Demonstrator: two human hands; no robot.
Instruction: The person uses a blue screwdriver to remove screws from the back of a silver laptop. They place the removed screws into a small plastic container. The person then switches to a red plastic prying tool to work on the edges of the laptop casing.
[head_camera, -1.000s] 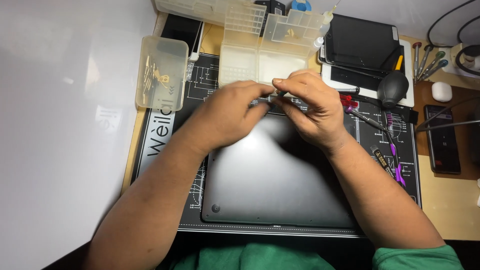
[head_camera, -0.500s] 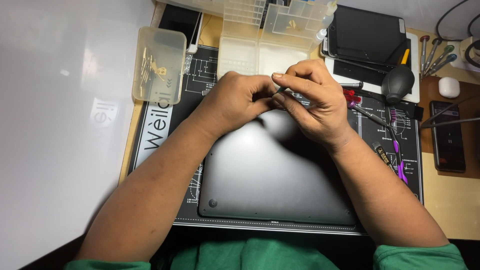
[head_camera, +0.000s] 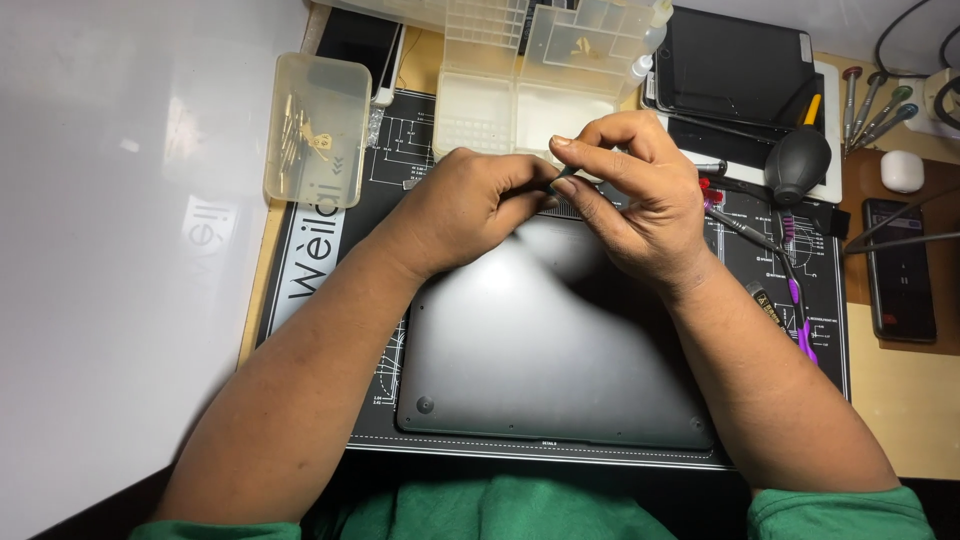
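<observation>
The grey laptop lies base-up on the black work mat, where the left hand steadies a thin dark tool at the rear edge, the right hand keeping a narrow fingertip grip on it for control.

Laptop far edge hidden under both hands. Tool tip between right hand and left hand too small to identify. Organiser box cut by top edge.
</observation>
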